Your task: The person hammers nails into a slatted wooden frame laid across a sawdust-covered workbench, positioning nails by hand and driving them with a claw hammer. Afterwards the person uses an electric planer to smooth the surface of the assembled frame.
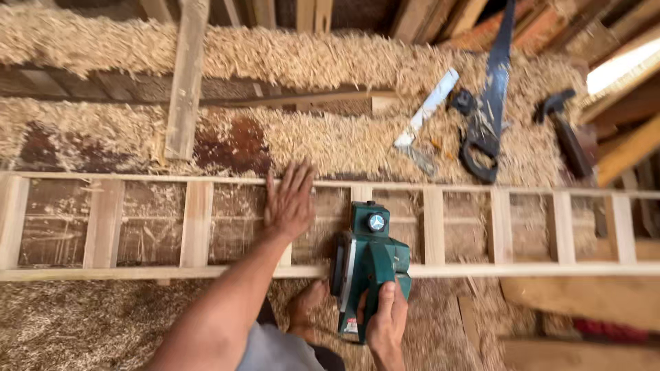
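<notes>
The right hand (386, 323) has its fingers wrapped around the rear handle of the green electric planer (368, 264), a heavy-looking, rigid tool on the near rail of the light wooden ladder frame (481, 269), which the left hand (290, 203), fingers spread flat, steadies.

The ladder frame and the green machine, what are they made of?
The ladder frame looks like pale, bare wood: grain shows, no paint. The green machine, gripped by the right hand, seems hard, smooth plastic with a slight shine, though it may have metal parts.
</notes>
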`<state>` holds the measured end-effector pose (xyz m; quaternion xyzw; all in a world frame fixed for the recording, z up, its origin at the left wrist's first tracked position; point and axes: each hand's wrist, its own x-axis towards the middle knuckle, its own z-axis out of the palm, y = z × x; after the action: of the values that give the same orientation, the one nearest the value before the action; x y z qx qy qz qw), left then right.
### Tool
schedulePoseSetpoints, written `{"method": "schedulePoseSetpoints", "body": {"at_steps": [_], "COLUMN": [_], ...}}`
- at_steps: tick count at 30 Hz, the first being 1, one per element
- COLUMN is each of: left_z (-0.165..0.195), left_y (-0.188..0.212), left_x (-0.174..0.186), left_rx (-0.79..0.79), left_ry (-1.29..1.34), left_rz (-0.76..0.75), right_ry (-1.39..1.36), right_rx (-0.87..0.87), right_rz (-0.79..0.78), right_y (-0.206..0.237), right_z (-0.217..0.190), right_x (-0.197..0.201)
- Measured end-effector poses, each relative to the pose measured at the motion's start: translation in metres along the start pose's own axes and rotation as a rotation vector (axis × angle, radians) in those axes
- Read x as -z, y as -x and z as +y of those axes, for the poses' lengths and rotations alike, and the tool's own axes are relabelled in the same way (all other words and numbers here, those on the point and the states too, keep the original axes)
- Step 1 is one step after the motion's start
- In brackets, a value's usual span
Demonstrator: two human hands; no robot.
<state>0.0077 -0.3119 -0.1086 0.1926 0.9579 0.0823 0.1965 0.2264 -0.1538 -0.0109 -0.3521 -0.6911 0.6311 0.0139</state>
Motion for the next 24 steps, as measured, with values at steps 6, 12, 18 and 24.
{"method": "schedulePoseSetpoints", "body": {"at_steps": [6, 12, 18, 24], "left_z": [-0.005, -0.001, -0.001, -0.006], "left_y": [0.002, -0.002, -0.002, -0.005], "left_x": [-0.004, 0.0, -0.001, -0.001], "left_rx": [0.047, 0.072, 0.079, 0.058], "left_ry": [0.016, 0.021, 0.074, 0.046], "left_rz": [0.071, -0.006, -0.012, 0.005], "right_ry": [0.033, 0.051, 0.059, 0.005], "right_rx": [0.079, 0.161, -0.008, 0.051], "right_rz": [-0.057, -0.08, -0.083, -0.094], "right_y": [-0.09, -0.143, -0.049, -0.041], "right_z": [-0.04, -0.068, -0.032, 0.0], "right_x": [-0.033, -0.048, -0.003, -0.004]}}
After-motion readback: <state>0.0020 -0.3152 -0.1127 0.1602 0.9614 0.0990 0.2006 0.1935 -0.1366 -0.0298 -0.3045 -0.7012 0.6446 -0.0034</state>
